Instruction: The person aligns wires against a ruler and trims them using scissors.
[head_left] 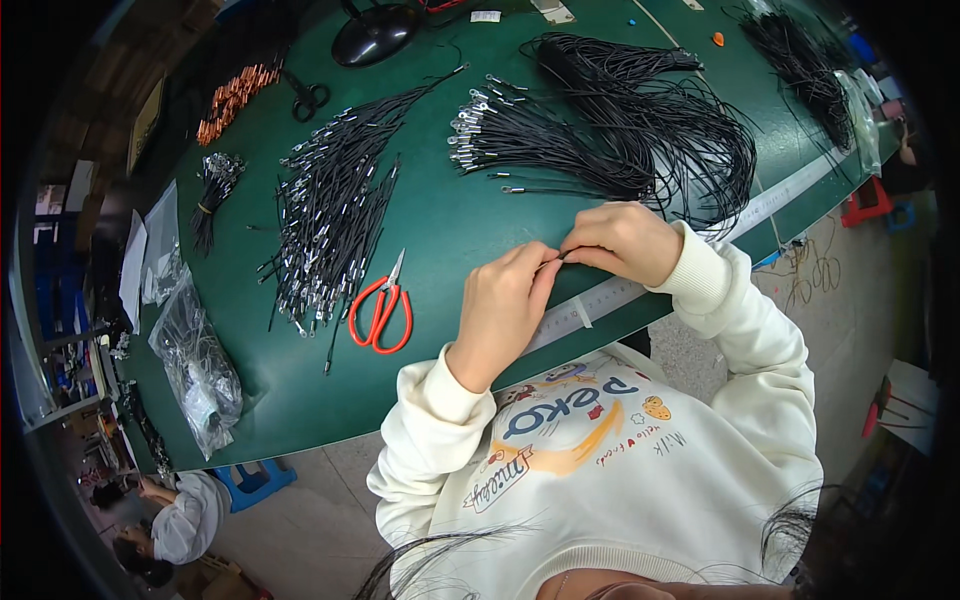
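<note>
My left hand [505, 308] and my right hand [625, 243] meet above the near edge of the green table. Fingertips of both are pinched on a short, dark piece of black wire [563, 255]; most of it is hidden by the fingers. Beyond my hands lies a large bundle of long black wires [600, 150], silvery ring lugs showing at its left end. A pile of shorter black wires [335, 200] with metal ends is spread further left. Red-handled scissors [391, 287] rest left of my left hand, blades pointing away.
A long ruler strip [610, 296] runs along the near table edge [310, 440]. Leftward are a clear plastic bag [200, 375], a small tied wire bundle [210, 200], copper-coloured parts [238, 100] and black scissors [308, 97]. Another person [185, 515] sits at lower left.
</note>
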